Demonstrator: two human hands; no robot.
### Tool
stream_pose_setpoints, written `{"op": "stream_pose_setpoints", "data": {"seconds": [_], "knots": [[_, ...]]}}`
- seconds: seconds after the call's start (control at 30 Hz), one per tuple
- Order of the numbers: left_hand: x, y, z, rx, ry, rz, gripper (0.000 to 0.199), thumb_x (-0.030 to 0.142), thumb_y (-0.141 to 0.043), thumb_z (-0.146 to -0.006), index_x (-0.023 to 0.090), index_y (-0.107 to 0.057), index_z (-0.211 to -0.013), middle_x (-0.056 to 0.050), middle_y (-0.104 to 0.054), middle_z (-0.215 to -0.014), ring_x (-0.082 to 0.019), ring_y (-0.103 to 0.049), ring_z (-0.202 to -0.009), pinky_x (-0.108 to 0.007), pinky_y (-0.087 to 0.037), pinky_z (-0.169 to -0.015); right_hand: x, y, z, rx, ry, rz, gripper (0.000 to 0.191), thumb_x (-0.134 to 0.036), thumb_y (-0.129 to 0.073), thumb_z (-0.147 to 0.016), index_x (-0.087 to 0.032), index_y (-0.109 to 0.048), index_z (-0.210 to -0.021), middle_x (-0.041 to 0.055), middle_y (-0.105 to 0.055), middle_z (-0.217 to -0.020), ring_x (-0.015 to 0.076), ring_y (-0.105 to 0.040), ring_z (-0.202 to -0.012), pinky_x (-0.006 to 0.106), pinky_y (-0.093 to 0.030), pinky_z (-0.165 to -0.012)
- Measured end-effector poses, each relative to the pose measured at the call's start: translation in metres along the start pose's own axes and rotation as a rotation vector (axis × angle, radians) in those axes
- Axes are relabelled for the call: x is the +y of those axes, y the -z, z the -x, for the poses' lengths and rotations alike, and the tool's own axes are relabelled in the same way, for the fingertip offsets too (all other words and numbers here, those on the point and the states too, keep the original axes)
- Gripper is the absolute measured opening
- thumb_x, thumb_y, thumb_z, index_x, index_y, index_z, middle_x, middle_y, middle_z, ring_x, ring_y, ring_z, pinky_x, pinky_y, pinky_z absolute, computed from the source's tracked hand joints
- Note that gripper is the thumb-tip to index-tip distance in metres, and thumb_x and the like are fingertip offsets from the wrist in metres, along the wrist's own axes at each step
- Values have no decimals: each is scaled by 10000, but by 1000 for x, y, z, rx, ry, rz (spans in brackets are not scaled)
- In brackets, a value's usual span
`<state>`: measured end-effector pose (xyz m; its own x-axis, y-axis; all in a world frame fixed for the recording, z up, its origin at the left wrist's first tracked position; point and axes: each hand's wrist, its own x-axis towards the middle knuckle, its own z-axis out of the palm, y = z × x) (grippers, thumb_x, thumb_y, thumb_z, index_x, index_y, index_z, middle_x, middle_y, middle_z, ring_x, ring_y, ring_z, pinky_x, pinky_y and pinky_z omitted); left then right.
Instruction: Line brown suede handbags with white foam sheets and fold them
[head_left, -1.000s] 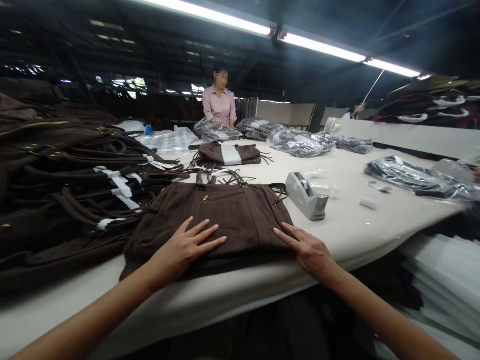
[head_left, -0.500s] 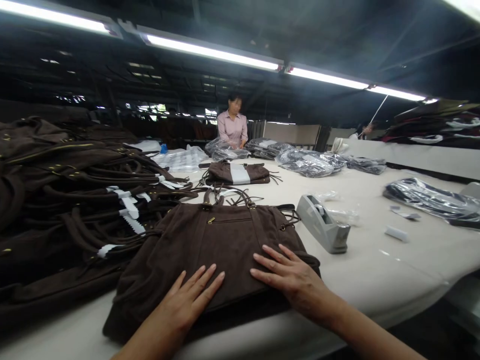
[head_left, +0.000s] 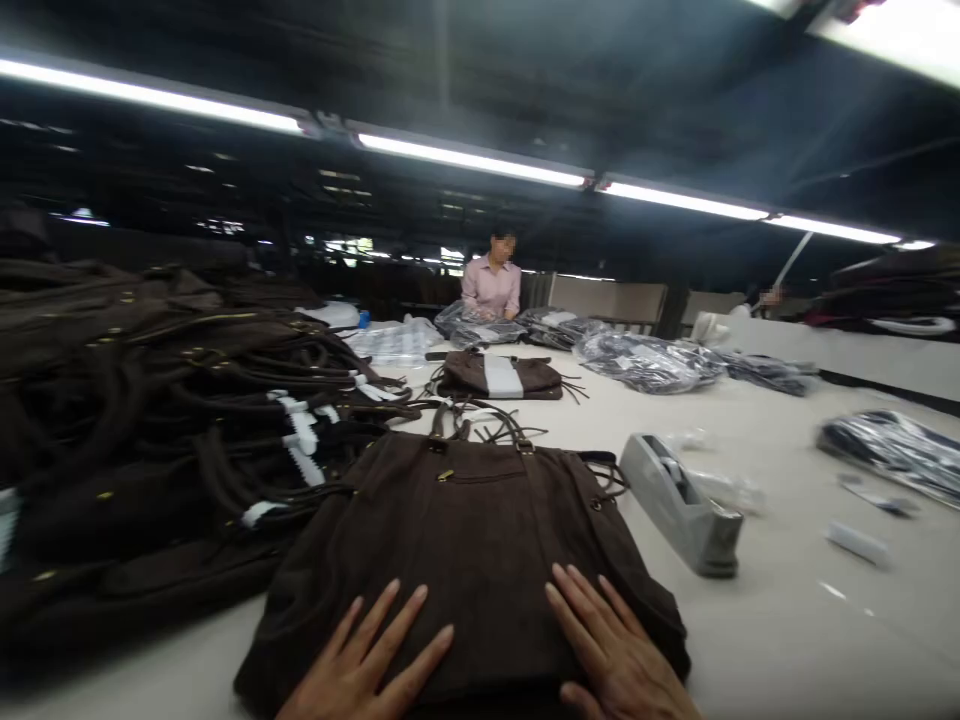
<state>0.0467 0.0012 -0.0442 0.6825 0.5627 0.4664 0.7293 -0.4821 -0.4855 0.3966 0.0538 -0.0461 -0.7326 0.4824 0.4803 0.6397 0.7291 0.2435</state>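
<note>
A dark brown handbag (head_left: 480,540) lies flat on the pale table in front of me, its handles pointing away and a short zip with a brass pull near its top. My left hand (head_left: 367,660) rests palm down on the bag's lower left part, fingers spread. On the lower right part lies my right hand (head_left: 615,645), fingers stretched out and flat. Neither hand grips anything. To the right of the bag stands a grey tape dispenser (head_left: 686,515).
A large pile of brown bags (head_left: 150,430) rises at the left. Behind my bag lies a folded brown bag (head_left: 536,378) with a white band. Several plastic-wrapped bags (head_left: 645,360) lie farther back, where a co-worker (head_left: 491,285) in a pink shirt stands. Another wrapped item (head_left: 900,450) is at the right.
My view has tilted up and turned a little left, so things sit lower and farther right. My right hand has shifted nearer the bag's front edge, its fingers now pointing more away from me.
</note>
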Motion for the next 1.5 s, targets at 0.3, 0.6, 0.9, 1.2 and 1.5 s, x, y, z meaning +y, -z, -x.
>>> {"op": "stream_pose_setpoints", "data": {"seconds": [0.3, 0.6, 0.9, 1.2, 1.5], "knots": [[4, 51, -25, -490, 262, 512, 939, 531, -707, -755, 426, -128, -1487, -126, -296, -1542, -427, -288, -1385, -668, -355, -1022, 13, 62, -72, 185, 281, 151, 729, -519, -460, -905, -174, -249, -1512, 56, -605, -1309, 225, -631, -1102, 356, -504, -780], [14, 38, -12, -183, 266, 280, 753, 705, -411, -843, 302, -310, -1472, -106, -497, -1431, -350, -472, -1291, -510, -449, -988, -7, -40, -81, -237, -43, -179, 595, -446, -366, -984, -350, -110, -1512, 13, -372, -1508, 239, -417, -1350, 471, -457, -1041], [34, 4, -11, 240, 510, -105, 609, 655, -456, -860, 214, -604, -1253, -74, -676, -1194, -261, -591, -1114, -341, -440, -921, -2, -32, -106, -303, 15, -202, 525, -405, -472, -940, -338, -376, -1452, 39, -462, -1455, 272, -450, -1327, 493, -465, -1025], [29, -13, -9, 323, 680, 62, 345, 332, -350, -997, 193, -658, -926, -25, -730, -806, -134, -696, -708, -210, -507, -616, -65, -18, -275, -169, 311, -559, 652, -17, -440, -718, -298, -527, -1300, -13, -509, -1412, 152, -556, -1192, 268, -471, -979], [1, 28, -29, 150, 858, -139, 388, 41, -463, -862, 189, -572, -1204, -109, -629, -1168, -266, -614, -1065, -401, -531, -889, -101, -94, -260, 140, -59, -642, 231, -44, -423, -680, -220, -500, -808, 2, -520, -858, 129, -520, -704, 212, -422, -644]]}}
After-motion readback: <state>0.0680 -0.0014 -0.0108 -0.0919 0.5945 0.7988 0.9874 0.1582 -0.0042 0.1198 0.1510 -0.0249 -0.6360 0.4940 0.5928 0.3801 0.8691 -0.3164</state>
